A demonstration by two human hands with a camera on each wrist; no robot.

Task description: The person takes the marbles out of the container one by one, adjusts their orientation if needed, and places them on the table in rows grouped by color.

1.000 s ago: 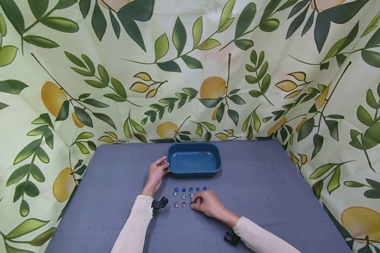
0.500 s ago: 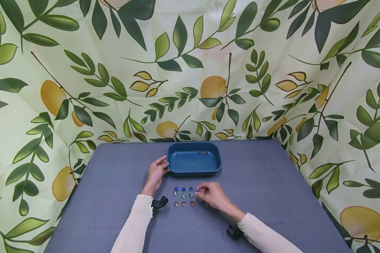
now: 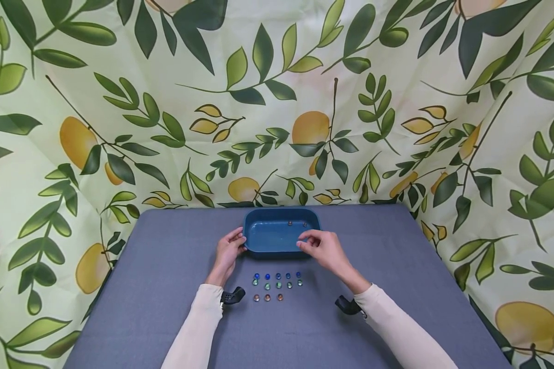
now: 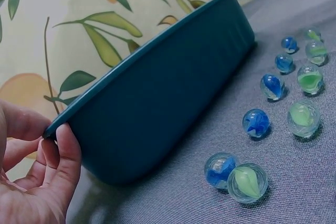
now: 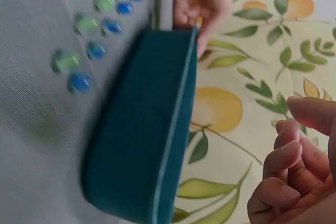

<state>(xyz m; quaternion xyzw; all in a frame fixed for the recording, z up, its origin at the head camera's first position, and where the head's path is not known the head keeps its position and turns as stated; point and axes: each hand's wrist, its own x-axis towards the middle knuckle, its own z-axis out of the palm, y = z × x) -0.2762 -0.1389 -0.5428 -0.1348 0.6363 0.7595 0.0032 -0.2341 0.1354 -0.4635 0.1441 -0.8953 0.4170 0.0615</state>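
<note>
My left hand point(image 3: 228, 256) holds the left end of a blue plastic tub point(image 3: 281, 254), thumb and fingers pinching its rim in the left wrist view. My right hand point(image 3: 325, 250) is over the tub's front right corner. Its fingers are loosely bent, with no marble visible between them; the right wrist view shows thumb and fingertips close together. Inside the tub, near the back wall, lie two orange glass marbles, one a left marble point(image 3: 290, 223) and the other a right marble point(image 3: 304, 225).
In front of the tub, marbles lie in rows on the grey cloth: several blue marbles point(image 3: 278, 276), several green marbles point(image 3: 278, 285) and three orange marbles point(image 3: 267, 297). A leaf-patterned curtain point(image 3: 268, 113) hangs behind the table and along both sides.
My right hand has left the third orange marble in the front row and moved forward to the tub. One marble inside the tub has rolled right. My left hand has stayed put.
</note>
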